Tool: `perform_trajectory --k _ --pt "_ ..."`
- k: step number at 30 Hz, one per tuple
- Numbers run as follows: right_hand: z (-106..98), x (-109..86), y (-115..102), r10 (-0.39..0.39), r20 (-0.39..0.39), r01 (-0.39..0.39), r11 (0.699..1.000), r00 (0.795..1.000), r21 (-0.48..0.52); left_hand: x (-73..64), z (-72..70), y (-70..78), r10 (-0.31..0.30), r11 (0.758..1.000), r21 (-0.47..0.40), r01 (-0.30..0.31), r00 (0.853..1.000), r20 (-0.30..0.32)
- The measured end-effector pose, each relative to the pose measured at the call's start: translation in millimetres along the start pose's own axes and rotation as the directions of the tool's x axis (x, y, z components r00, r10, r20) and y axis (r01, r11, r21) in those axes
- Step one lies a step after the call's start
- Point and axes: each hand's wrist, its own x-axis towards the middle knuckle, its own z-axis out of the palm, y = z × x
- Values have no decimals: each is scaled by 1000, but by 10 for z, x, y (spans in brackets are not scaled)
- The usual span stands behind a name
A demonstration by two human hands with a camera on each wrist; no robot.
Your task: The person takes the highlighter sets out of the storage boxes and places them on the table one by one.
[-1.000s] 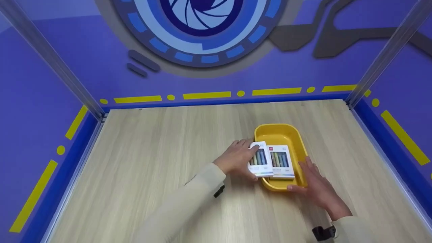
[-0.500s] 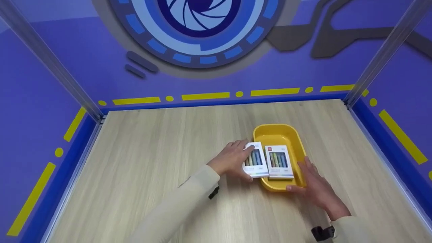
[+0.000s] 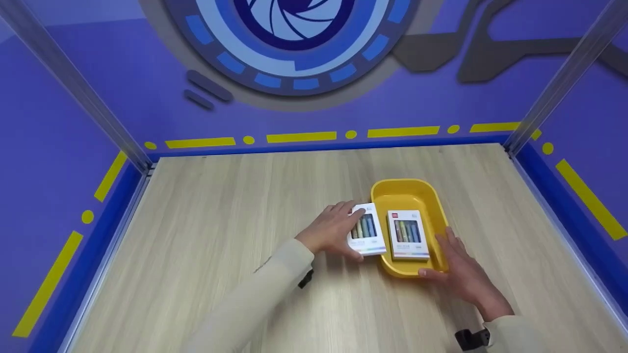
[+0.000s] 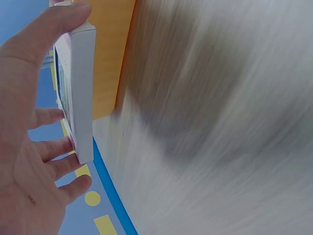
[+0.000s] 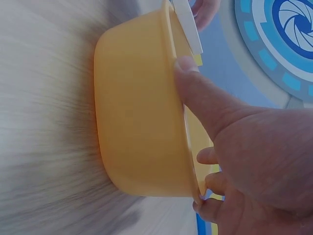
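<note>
My left hand (image 3: pixel 329 231) grips a white crayon box (image 3: pixel 368 246), its window showing coloured sticks. That box is over the left rim of a yellow plastic basin (image 3: pixel 400 189), tilted a little. In the left wrist view, the thumb presses one end of the box (image 4: pixel 83 93) while the fingers reach round its far end. A second, similar white crayon box (image 3: pixel 411 252) lies inside the basin, window up. My right hand (image 3: pixel 466 274) holds the basin's near right side. In the right wrist view, its thumb and fingers lie on the rim of the basin (image 5: pixel 139 112).
A light wood-grain table (image 3: pixel 221 211) carries the basin. Blue-purple panels (image 3: pixel 319 117) with yellow marks border it at the back and both sides, with metal posts (image 3: pixel 83 88) at the back corners.
My left hand has moved left with its crayon box, off the second box it overlapped, and a gap now shows between them. The right hand and basin have stayed in place.
</note>
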Motion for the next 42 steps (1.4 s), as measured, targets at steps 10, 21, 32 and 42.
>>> perform_trajectory --k 10,21,32,42 --pt "-6 9 18 4 6 -4 1000 1000 6 -49 1 -74 -15 1000 -5 15 1000 -10" --pt "-6 20 8 21 16 -21 1000 1000 3 -71 49 -109 -46 999 -13 46 999 10" --pt "-3 4 32 -29 -19 29 999 999 -24 -54 107 -157 -5 1000 22 5 1000 -7" --pt "-1 9 28 -8 -7 8 1000 1000 -10 -36 176 -135 -30 1000 9 29 999 29"
